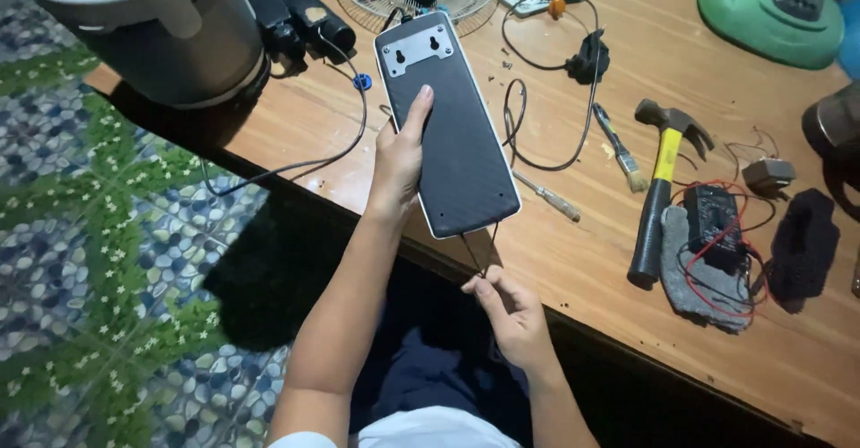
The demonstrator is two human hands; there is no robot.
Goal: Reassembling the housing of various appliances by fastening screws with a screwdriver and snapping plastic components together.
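On a wooden workbench (573,260) lies a long, dark rectangular panel (452,125) with a white rim and a grey mounting plate at its far end; its near end reaches close to the bench's front edge. Left of the panel, the person's left hand (399,157) rests against its long side, fingers pressed together and laid flat on the dark surface. Just below the panel's near end, the right hand (511,309) pinches thin black wires (475,251) that trail out from under the panel. Right of the panel lie a screwdriver (548,197), a small paintbrush (620,150), and farther right a hammer (661,188) with a yellow-and-black handle. Beyond the hammer, a black meter (712,224) with red leads rests on a grey cloth (708,278).
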